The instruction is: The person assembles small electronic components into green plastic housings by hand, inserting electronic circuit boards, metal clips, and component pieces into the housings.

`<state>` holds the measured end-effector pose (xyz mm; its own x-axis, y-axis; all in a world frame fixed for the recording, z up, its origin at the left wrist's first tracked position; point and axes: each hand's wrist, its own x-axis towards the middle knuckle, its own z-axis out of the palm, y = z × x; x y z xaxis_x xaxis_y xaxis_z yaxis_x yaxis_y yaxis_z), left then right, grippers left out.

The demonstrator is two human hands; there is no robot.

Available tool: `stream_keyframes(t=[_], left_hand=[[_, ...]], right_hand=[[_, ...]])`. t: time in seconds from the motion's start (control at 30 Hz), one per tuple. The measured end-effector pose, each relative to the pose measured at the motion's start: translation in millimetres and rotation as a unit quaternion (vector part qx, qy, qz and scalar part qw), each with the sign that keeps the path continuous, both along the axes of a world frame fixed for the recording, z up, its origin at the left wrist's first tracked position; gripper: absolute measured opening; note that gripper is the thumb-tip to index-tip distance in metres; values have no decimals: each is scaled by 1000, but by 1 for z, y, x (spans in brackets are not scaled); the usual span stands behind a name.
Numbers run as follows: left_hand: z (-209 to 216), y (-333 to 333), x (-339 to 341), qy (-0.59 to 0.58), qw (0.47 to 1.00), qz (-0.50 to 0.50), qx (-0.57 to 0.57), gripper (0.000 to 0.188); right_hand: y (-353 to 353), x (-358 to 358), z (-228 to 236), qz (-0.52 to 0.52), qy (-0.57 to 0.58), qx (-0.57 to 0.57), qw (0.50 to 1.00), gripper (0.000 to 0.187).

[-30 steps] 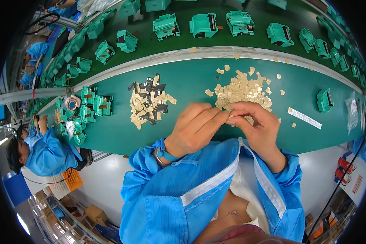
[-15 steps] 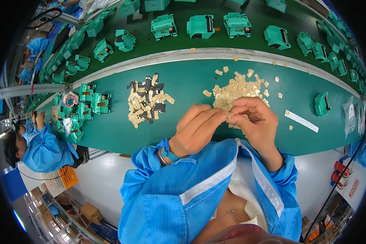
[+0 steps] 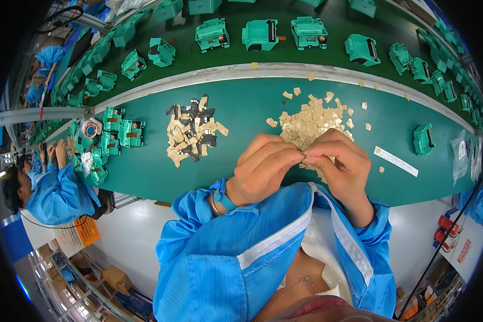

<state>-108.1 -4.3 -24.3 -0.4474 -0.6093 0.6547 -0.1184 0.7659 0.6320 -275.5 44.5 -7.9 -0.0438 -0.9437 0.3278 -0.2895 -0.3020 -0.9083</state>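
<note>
My left hand and my right hand meet fingertip to fingertip just in front of a heap of small beige pieces. Both are closed in a pinch on one small beige piece, which the fingers now almost wholly hide. Left of the hands lies a mixed pile of black parts with beige pieces. A few loose beige pieces are scattered around the heap.
Beyond a pale rail, green housings stand on a dark green belt. More green housings and a tape roll are at left, near a seated co-worker. At right are a printed strip, one housing and plastic bags.
My fingertips have drawn closer together, covering the beige piece that showed between them. The housings on the belt have shifted slightly left. The co-worker's hands have risen a little.
</note>
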Motion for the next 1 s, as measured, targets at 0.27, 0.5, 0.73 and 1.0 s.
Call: stream_keyframes(t=[0.27,0.5,0.73,1.0], left_hand=[[-1,0,0,-26,998,25,-53,26],[-2,-1,-1,-15,999,18,-29,29],[0,-1,-4,-1,999,29,-29,27],[10,5,-8,3,995,22,97,17]], right_hand=[[-1,6,-7,-25,-110,0,994,9],[-4,-2,-10,16,-66,-58,996,9],[-4,0,-8,3,-43,-87,995,12],[-7,-6,-16,-50,217,-274,936,26]])
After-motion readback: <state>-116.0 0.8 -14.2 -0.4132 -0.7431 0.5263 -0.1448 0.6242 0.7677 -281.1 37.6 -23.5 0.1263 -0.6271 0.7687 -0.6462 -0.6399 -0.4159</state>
